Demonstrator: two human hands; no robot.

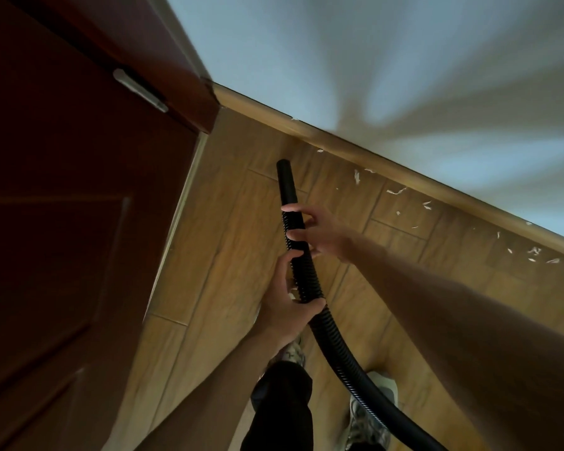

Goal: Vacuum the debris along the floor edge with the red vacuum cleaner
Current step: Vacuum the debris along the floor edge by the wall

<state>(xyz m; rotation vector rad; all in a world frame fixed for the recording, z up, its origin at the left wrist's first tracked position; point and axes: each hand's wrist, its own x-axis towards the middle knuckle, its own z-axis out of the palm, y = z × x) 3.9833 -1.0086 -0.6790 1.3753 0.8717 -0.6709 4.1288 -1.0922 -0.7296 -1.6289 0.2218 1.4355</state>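
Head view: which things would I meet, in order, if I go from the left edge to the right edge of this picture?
Dark red door → silver metal fitting → black vacuum hose → white scraps on the floor by the wall

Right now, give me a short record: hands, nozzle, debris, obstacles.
left hand: grips the black hose, lower hold
right hand: grips the hose just behind the nozzle
nozzle: points toward the baseboard, clear of the scraps
debris: white scraps scattered along the baseboard, right of the nozzle
door: dark red, at left
vacuum body: not in view
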